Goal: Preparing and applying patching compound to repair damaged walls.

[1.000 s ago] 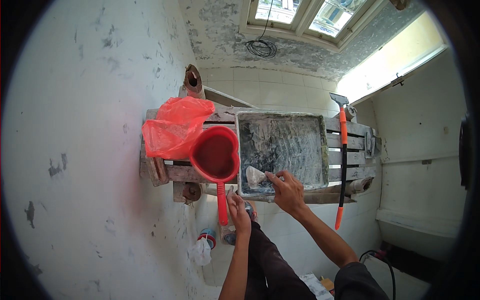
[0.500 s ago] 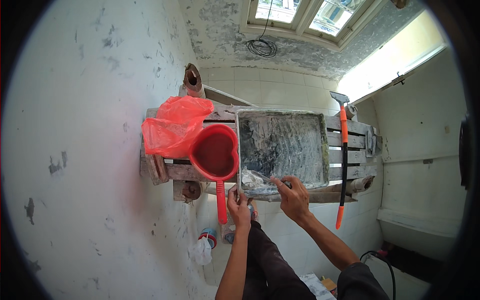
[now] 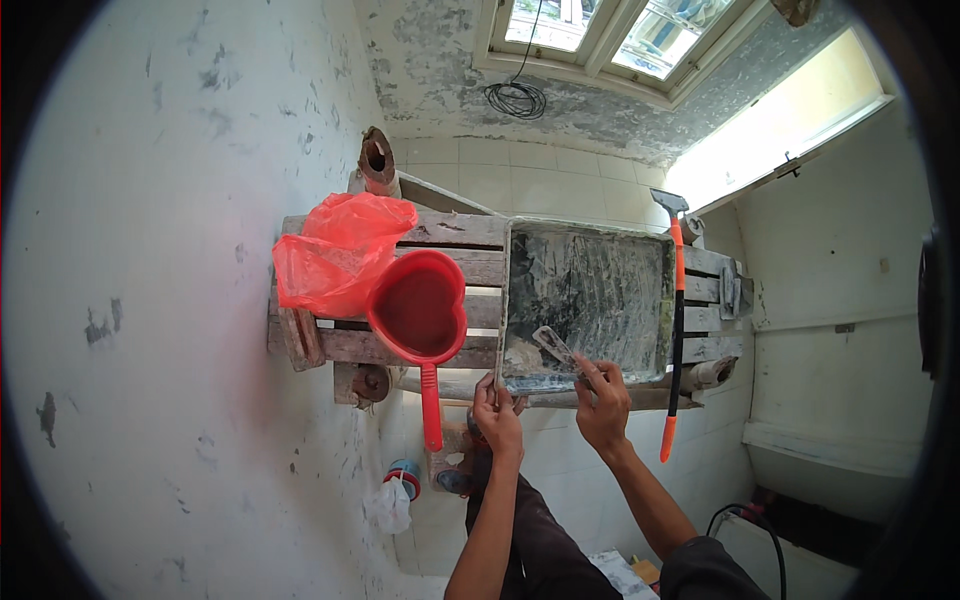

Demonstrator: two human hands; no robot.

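A grey, plaster-smeared rectangular tray [image 3: 590, 290] rests on a wooden plank platform [image 3: 460, 235]. My left hand [image 3: 497, 413] grips the tray's near rim at its left corner. My right hand [image 3: 603, 400] is closed on the handle of a small putty knife [image 3: 556, 349], whose blade lies inside the tray near a lump of plaster at the near left corner.
A red heart-shaped scoop [image 3: 420, 315] with a long handle and a red plastic bag [image 3: 335, 255] sit left of the tray. An orange-handled scraper [image 3: 676, 320] lies along the tray's right side. White walls close in on the left and right; bottles stand on the tiled floor below.
My right hand has pulled back from inside the tray to its near rim, drawing the putty knife with it. My left hand stayed on the near left corner.
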